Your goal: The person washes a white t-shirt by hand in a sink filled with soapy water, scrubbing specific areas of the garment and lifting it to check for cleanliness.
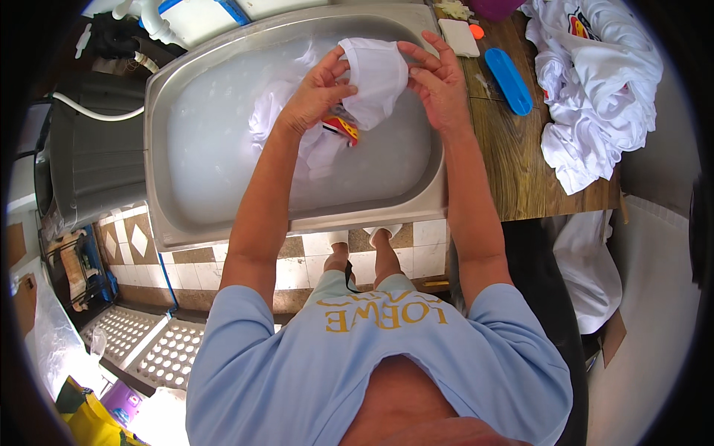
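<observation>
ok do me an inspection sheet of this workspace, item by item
Surface: wooden counter right of sink; cloudy water inside
Things: white cloth raised above water; more fabric in it
Clutter: blue oblong thing, white block and laundry heap on counter
Grips: left grip and right grip pinch the cloth's opposite sides
Cables: white hose and thin blue line at left
Surroundings: tiled floor below, perforated panels at lower left

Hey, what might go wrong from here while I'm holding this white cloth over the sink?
The left hand and right hand grip the white cloth only by its edges, so it could slip into the cloudy water below.

The off-white block sits right beside the sink's rim; a stray move of the right hand might knock it in.
</observation>
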{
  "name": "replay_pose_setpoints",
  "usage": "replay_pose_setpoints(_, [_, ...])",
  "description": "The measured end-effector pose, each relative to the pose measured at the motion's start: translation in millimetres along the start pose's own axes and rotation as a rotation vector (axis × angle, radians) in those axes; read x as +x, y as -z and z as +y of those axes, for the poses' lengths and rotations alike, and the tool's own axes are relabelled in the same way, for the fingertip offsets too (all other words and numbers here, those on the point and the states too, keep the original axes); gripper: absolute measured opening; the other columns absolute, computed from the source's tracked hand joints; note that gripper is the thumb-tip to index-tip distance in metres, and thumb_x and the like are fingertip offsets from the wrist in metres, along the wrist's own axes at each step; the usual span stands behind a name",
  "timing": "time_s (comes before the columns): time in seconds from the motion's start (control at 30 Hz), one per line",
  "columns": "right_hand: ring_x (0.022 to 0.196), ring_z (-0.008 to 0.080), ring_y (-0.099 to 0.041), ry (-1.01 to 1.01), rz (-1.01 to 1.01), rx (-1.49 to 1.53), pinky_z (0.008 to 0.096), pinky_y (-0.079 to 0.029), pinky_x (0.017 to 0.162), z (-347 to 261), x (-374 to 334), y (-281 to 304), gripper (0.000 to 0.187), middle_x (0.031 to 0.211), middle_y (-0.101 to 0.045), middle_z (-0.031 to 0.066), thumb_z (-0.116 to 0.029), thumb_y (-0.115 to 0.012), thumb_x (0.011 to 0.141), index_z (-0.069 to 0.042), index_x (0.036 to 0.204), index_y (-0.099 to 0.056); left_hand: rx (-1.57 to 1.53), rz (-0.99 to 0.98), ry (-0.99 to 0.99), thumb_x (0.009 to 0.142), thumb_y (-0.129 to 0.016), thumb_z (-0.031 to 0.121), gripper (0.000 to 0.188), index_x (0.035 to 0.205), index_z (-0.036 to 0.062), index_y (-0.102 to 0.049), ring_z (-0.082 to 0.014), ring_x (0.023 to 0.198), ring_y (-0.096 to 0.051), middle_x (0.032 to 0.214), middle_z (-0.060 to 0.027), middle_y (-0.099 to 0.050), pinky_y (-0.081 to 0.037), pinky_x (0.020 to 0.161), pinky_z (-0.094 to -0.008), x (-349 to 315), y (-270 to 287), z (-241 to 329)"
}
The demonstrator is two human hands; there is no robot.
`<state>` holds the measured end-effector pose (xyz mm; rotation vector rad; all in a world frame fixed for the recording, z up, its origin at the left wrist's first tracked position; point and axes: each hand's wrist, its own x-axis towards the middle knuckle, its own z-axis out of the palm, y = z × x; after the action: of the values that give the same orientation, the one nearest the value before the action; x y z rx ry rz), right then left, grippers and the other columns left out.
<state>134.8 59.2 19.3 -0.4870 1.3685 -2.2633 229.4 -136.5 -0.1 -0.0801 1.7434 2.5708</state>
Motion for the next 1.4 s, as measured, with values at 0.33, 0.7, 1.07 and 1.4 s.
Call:
replay_pose_setpoints(0.33, [0.088, 0.0171, -0.060, -0.112, 0.114, -0.024, 0.0325, -0.049, 0.078, 8.5, 1.1, -6.3, 0.052, 0.105, -0.061, 0.0091, -0.006, -0.063, 0.081, -0.003, 0.129, -0.043, -0.014, -0.081, -0.060, 0.080, -0.062, -0.010, 0.082, 0.148, 0.0086, -0.020, -0.0162, 0.115, -0.054, 0.138, -0.0112, -0.047, -0.046, 0.095, -0.0299, -2.3, -3.1, 0.0])
replay_pose_setpoints(0.7, [0.093, 0.0173, -0.060, -0.343, -0.047, 0.098, 0.0331, -0.046, 0.085, 6.5, 9.0, -10.8, 0.032, 0.100, -0.063, 0.0053, -0.022, -0.065, 0.086, -0.003, 0.110, -0.061, -0.120, -0.287, -0.020, 0.088, -0.033, 0.068, 0.090, 0.151, 0.0071, -0.010, -0.0216, 0.097, -0.060, 0.149, -0.0155, -0.030, -0.044, 0.090, -0.0331, -9.5, -11.8, 15.2])
replay_pose_setpoints(1.07, [0.116, 0.0250, -0.053, -0.288, -0.340, 0.119, 0.0386, -0.044, 0.097, -58.5, 12.8, -36.2, 0.057, 0.129, -0.052, 0.0143, -0.042, -0.048, 0.095, -0.003, 0.135, -0.038, 0.356, -0.104, 0.017, 0.084, -0.016, 0.080, 0.092, 0.147, 0.0141, -0.028, -0.0180, 0.084, -0.056, 0.117, -0.0116, -0.057, -0.041, 0.084, -0.0322, -22.1, -12.6, 34.4])
replay_pose_setpoints(1.4, [0.119, 0.0322, -0.053, -0.304, -0.305, -0.226, 0.0464, -0.047, 0.094, -99.3, 25.7, -37.3, 0.081, 0.134, -0.047, 0.0183, -0.063, -0.033, 0.093, 0.002, 0.141, -0.030, 0.385, 0.147, -0.101, 0.088, -0.020, 0.075, 0.084, 0.109, 0.0083, -0.066, -0.0148, 0.068, -0.053, 0.068, -0.0032, -0.055, -0.043, 0.075, -0.0314, -13.7, 28.4, 37.0])
